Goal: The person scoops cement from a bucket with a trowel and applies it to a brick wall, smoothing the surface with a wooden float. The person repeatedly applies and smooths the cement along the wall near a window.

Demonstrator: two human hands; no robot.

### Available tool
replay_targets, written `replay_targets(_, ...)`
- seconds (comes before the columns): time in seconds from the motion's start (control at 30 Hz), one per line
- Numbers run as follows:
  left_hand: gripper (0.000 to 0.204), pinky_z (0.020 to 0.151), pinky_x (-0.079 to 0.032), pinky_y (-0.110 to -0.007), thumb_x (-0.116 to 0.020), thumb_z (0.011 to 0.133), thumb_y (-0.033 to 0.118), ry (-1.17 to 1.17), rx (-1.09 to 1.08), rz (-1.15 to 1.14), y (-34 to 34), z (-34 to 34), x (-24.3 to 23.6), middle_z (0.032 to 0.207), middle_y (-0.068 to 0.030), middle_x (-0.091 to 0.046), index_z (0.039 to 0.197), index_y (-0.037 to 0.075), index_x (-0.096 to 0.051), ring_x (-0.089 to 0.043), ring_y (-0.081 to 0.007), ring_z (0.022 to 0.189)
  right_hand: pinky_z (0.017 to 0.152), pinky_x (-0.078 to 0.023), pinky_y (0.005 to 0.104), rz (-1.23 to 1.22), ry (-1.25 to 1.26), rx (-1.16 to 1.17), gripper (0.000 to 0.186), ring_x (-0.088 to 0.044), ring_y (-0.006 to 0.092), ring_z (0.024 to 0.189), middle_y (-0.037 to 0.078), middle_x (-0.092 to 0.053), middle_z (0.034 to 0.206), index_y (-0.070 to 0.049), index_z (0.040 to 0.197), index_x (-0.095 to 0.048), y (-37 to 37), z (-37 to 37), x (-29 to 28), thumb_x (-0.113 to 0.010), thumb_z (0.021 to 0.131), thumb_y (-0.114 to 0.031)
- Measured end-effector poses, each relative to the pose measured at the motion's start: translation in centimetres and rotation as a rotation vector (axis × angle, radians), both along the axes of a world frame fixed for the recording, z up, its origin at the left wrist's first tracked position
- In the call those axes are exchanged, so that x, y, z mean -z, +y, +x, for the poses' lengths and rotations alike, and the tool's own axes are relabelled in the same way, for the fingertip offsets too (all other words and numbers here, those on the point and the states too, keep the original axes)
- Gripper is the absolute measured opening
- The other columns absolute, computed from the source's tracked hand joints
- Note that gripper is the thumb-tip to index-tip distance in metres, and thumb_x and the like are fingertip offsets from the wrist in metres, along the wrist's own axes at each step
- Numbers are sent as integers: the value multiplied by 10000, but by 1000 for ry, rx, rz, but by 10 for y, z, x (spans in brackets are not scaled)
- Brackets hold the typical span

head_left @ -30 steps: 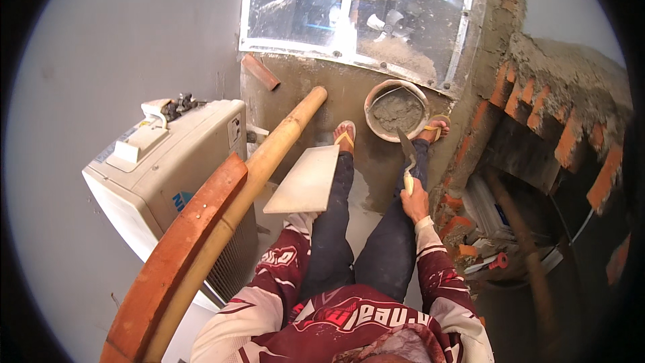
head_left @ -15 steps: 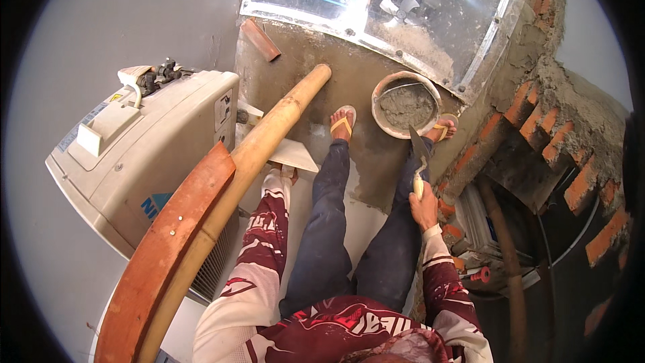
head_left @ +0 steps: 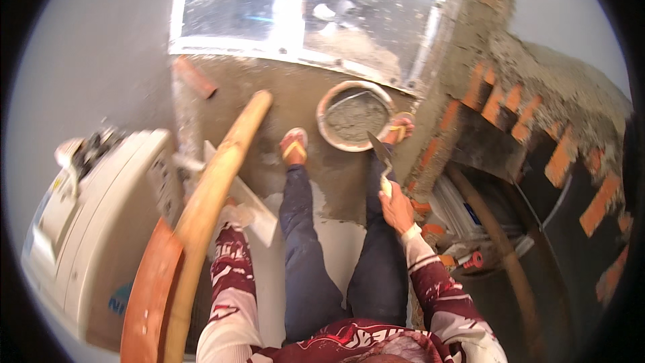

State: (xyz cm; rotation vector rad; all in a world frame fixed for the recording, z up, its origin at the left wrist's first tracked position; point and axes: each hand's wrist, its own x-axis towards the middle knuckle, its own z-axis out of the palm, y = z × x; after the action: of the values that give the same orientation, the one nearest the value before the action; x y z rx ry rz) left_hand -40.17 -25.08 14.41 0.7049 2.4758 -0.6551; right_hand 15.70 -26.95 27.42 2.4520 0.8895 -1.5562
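Note:
My right hand (head_left: 398, 210) is closed round the pale handle of a pointed trowel (head_left: 381, 153). Its blade points up toward the near right rim of a round bucket (head_left: 323, 123), which holds grey wet mortar (head_left: 356, 115). The bucket stands on the floor beside my right foot. My left hand (head_left: 235, 210), partly hidden, is at the near part of a flat white board (head_left: 258, 213) and appears to grip it. A bamboo pole (head_left: 222, 161) slants in front of the board and covers part of it.
An air-conditioner outdoor unit (head_left: 111, 228) stands at left, beside a reddish-brown plank (head_left: 151, 289) along the pole. A framed window (head_left: 282, 47) lies ahead. At right, broken brickwork (head_left: 494, 104) with mortar surrounds a dark opening. A reddish piece (head_left: 195, 78) lies near the window.
The view has swung, so most things sit further left. The white board has tilted more steeply with my left hand. My right hand still holds the trowel near the bucket.

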Motion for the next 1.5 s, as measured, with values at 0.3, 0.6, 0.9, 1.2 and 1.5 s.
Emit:
replay_targets(0.3,529,864,-531,-453,-778,736,198,69,73,23,-28,-18,132,1088,-200,-664,1154,9,-516,-663,-377,994,738,-516,565,-42,-197,-211,606,-657,478,828,292,-646,941,31,1395,-378,45,18,66,-600,925,-279)
replay_targets(0.6,550,860,-541,-487,-784,763,165,36,36,61,-31,10,202,1123,-249,-653,1211,41,-491,-658,-423,1027,600,-545,492,77,-280,-376,503,-679,418,683,279,-654,848,97,1325,-431,88,0,144,-536,897,-146)
replay_targets(0.9,544,850,-545,-480,-781,802,228,-147,-197,53,4,34,254,1163,-220,-654,1241,26,-531,-670,-384,1013,552,-539,464,50,-115,-350,523,-686,374,685,249,-633,909,26,1363,-430,55,-52,110,-570,902,-179)
replay_targets(1.2,833,1062,-418,-438,-813,735,458,-434,208,-170,6,115,144,1363,-290,-534,1322,-69,-546,-549,-429,1225,728,-516,528,79,-70,14,605,-635,450,842,242,-614,1026,-25,1428,-393,0,-53,78,-617,907,-236)
replay_targets(1.5,1047,1138,-334,-437,-797,668,597,-736,433,-535,22,223,-94,1472,-302,-411,1436,-20,-445,-414,-403,1373,956,-468,471,226,150,525,578,-581,476,1122,318,-579,1236,17,1398,-395,-37,-106,9,-598,936,-265)
